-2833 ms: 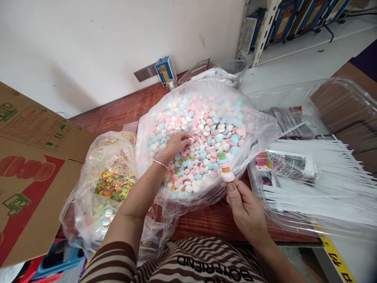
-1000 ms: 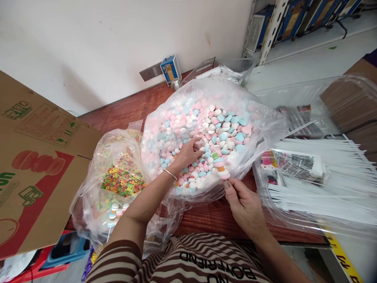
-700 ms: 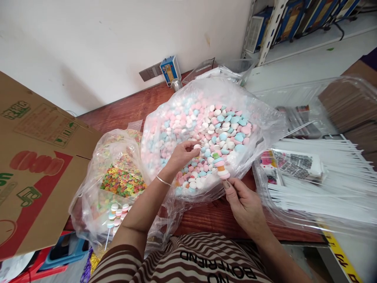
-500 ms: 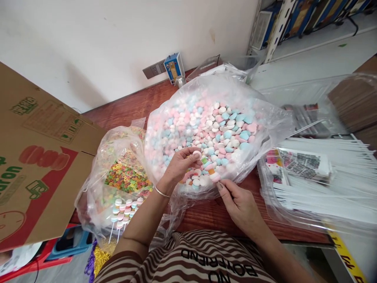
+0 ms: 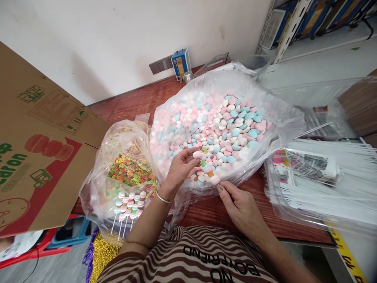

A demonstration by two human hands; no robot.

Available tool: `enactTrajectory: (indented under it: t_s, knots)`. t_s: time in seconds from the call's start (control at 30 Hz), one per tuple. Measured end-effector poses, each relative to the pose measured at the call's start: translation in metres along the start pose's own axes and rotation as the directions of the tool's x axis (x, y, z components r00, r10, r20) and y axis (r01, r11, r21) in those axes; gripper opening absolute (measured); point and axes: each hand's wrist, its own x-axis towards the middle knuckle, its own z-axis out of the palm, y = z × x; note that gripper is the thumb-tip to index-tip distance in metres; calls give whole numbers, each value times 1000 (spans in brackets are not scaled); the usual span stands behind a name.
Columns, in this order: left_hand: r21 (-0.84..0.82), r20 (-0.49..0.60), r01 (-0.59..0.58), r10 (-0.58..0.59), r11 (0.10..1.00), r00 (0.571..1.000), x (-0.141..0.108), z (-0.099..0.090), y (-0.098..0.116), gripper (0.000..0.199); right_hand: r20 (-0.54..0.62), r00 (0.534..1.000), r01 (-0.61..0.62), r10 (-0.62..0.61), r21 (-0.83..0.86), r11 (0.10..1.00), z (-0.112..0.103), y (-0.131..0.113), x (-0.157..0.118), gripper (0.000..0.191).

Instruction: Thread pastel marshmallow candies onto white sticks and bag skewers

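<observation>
My left hand (image 5: 183, 167) pinches a pale pink-and-white candy disc (image 5: 197, 155) between thumb and fingers. In my right hand (image 5: 240, 200), thumb and fingers close at the lower end of a candy skewer (image 5: 210, 171) stacked with pastel discs and coloured rings; its stick is hidden by the fingers. The held disc is near the skewer's far end; whether they touch I cannot tell. Beneath both hands spreads a large clear bag (image 5: 282, 122) of loose pink, white and blue candy discs (image 5: 235, 132).
Left of my left arm, a second clear bag (image 5: 101, 177) holds small colourful ring candies (image 5: 129, 169). Several finished-looking candy skewers (image 5: 129, 204) lie on it. A cardboard box (image 5: 53, 129) stands at left. To the right, a clear tray (image 5: 273, 204) holds white sticks (image 5: 347, 196) and printed packets (image 5: 312, 165).
The camera view has shifted, so most things appear farther right. My left hand has turned the pinched disc from face-on to more edge-on. More of the skewer shows between my hands.
</observation>
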Motion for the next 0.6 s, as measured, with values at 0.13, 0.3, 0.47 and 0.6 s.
enactTrajectory:
  t_s: [0.13,0.3,0.47,0.6]
  knots:
    - [65,9,1,-2,998,1000,-4,3,1,51,-7,1000,-21,21,2,1000,1,-1,1,35]
    - [105,10,-49,48,993,999,-8,7,-1,49,-4,999,-46,46,29,999,2,-2,1,35]
    - [183,-18,-146,152,972,988,-11,11,-4,38,-36,998,-60,61,31,998,12,-4,-2,32]
    - [248,-23,-204,217,947,976,-12,15,-8,32,-79,995,-52,54,27,998,20,-6,-3,29]
